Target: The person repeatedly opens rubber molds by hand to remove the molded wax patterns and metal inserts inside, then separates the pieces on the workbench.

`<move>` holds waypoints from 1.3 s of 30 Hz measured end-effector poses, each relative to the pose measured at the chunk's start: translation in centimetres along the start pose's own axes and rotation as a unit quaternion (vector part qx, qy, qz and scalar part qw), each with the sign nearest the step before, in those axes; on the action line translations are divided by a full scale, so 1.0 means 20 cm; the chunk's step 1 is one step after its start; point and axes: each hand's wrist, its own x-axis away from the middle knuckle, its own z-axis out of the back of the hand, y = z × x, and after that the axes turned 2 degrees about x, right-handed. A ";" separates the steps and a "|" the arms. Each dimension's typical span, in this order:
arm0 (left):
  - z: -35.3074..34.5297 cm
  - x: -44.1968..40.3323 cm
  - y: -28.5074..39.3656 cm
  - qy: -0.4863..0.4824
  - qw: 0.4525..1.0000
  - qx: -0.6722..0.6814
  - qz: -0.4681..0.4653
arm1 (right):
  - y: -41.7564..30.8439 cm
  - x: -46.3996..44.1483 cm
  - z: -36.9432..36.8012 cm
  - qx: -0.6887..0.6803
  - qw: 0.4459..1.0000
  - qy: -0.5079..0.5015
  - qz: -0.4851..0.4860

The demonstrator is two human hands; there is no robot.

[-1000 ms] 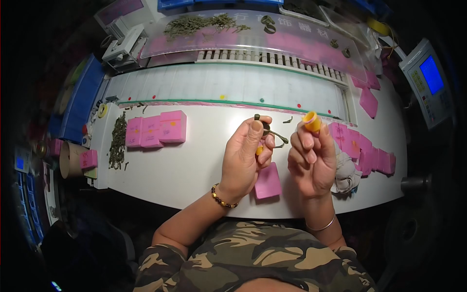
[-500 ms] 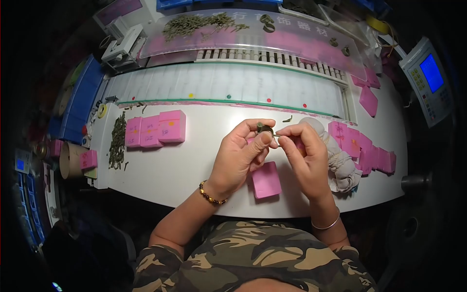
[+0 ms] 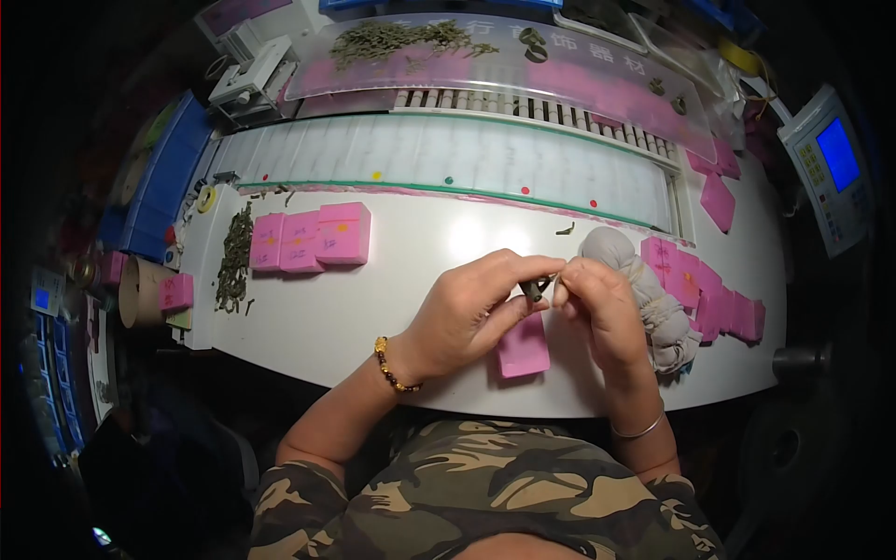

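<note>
My left hand (image 3: 471, 303) is closed, with a small dark green ring-like piece (image 3: 534, 289) pinched between thumb and fingers. Close against its fingertips, my right hand (image 3: 605, 303) is also closed in a pinch; whatever is between its fingers is too small to make out. Below the hands a pink block (image 3: 525, 353) lies on the white table, its upper part hidden by my left hand. A short dark green sliver (image 3: 566, 229) lies on the table beyond them.
Pink blocks with handwriting (image 3: 303, 238) stand at left beside a pile of dark green pieces (image 3: 235, 266). A bundled grey cloth (image 3: 653, 294) and more pink blocks (image 3: 714, 294) lie at right. Behind are a long white panel (image 3: 411, 154), a clear sheet (image 3: 597, 84) and a blue-screened device (image 3: 826, 163).
The camera view has shifted slightly. My left hand has rolled over so its back faces up, tipping the dark green piece downward. Both hands have moved a little right and remain together.
</note>
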 end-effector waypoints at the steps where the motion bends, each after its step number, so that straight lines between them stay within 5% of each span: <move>1: 0.00 0.00 0.01 0.022 0.999 -0.010 0.026 | 0.01 -0.01 0.00 0.000 1.000 -0.001 0.000; 2: 0.00 0.00 0.00 0.045 0.998 -0.033 0.029 | 0.00 -0.02 -0.01 0.210 0.965 0.071 0.143; 3: 0.01 -0.01 -0.01 0.045 0.998 -0.032 0.029 | -0.02 -0.02 -0.02 0.405 0.861 0.138 0.276; 5: 0.02 -0.01 -0.02 0.052 0.989 -0.132 0.032 | -0.04 0.00 -0.03 0.426 0.855 0.166 0.245; 7: 0.01 0.00 -0.05 0.051 0.988 -0.138 0.036 | -0.03 0.00 -0.02 0.297 0.921 0.096 0.232; 11: -0.03 0.01 -0.10 0.040 0.987 -0.157 -0.023 | -0.01 0.01 -0.05 0.258 0.946 0.034 0.194; 13: -0.04 0.01 -0.09 0.041 0.983 -0.170 -0.045 | 0.01 0.00 -0.06 0.152 0.983 0.042 0.099; 19: 0.02 0.05 -0.01 0.044 0.987 -0.112 0.108 | 0.03 -0.01 -0.01 -0.001 0.998 0.060 0.025; 23: 0.02 0.11 0.00 -0.035 0.987 -0.126 0.089 | 0.03 -0.03 0.04 -0.024 0.993 0.097 0.066; 25: 0.01 0.15 0.02 -0.166 0.971 -0.149 0.090 | 0.03 -0.03 0.05 -0.060 0.990 0.113 0.066; 30: 0.00 0.14 -0.01 -0.133 0.970 -0.195 0.055 | 0.03 -0.02 0.07 -0.095 0.990 0.085 0.057; 33: 0.07 0.06 -0.05 -0.071 0.965 -0.127 0.219 | 0.02 -0.01 0.06 -0.100 0.990 0.090 0.050; 39: 0.16 -0.10 -0.14 -0.070 0.959 -0.157 0.223 | 0.04 -0.03 0.03 -0.090 0.993 0.064 0.041</move>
